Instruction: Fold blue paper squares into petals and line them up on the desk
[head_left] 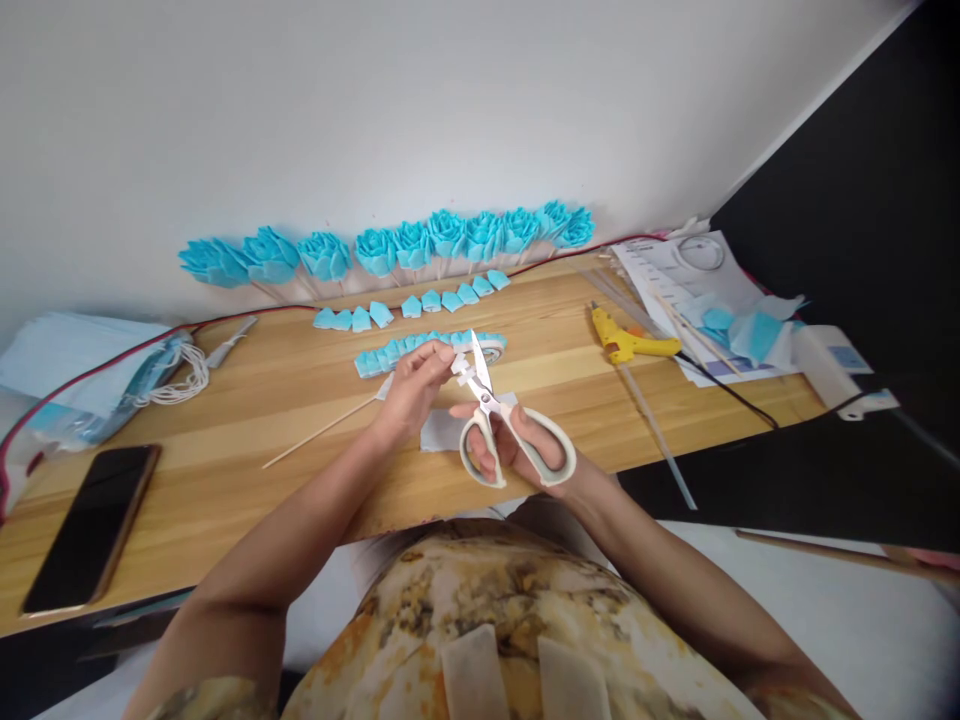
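My left hand is closed in a pinch on a small white strip, possibly paper or cloth. My right hand grips scissors by their white loop handles, with the blades apart and pointing away from me beside the strip. Just beyond the hands lie a row of overlapping light-blue petals and a small white roll, partly hidden by the scissors. Under my hands is a white sheet piece. A thin wooden stick lies left of my left hand.
Blue flowers on sticks lean along the wall, with loose petals before them. At right are a yellow glue gun, a glue stick and papers. A phone, bagged pale-blue sheets and white cords lie left.
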